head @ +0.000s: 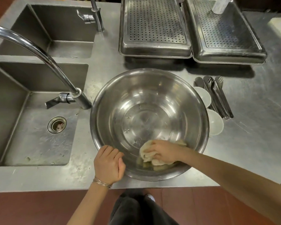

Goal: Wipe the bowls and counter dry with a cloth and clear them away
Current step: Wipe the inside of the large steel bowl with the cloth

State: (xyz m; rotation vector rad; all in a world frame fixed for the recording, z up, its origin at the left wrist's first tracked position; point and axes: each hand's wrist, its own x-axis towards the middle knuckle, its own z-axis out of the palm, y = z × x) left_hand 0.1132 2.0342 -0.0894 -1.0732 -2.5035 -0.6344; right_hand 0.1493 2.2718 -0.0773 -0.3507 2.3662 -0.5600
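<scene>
A person dries a steel bowl (149, 111) at the counter's (250, 143) centre. The left hand (109, 164), curled closed, grips the rim at seven o'clock, apparently to steady it. The right hand (164, 152), fingers closed around a bunched cloth (147, 154), presses it against the inner wall at six o'clock. Two white bowls (215, 122) and tongs (217, 96) wait at three o'clock, just beside the steel bowl.

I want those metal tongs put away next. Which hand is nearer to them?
Right. The right hand wipes with the cloth inside the big steel bowl, on the side toward the metal tongs; the left hand grips the bowl's opposite rim.
</scene>
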